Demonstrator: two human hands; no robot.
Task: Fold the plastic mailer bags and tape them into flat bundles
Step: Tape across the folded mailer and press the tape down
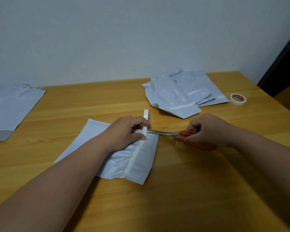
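White tape (pixel 135 154) runs along the folded mailer (pixel 141 162) at the table's (pixel 191 190) middle, and its free end stands up. The step is cutting this end. The left hand (pixel 126 130) pinches the tape; the right hand (pixel 206 129) grips red scissors (pixel 179 135), blades at the tape. Next they must close cleanly. The mailer looks flat, slightly wrinkled.
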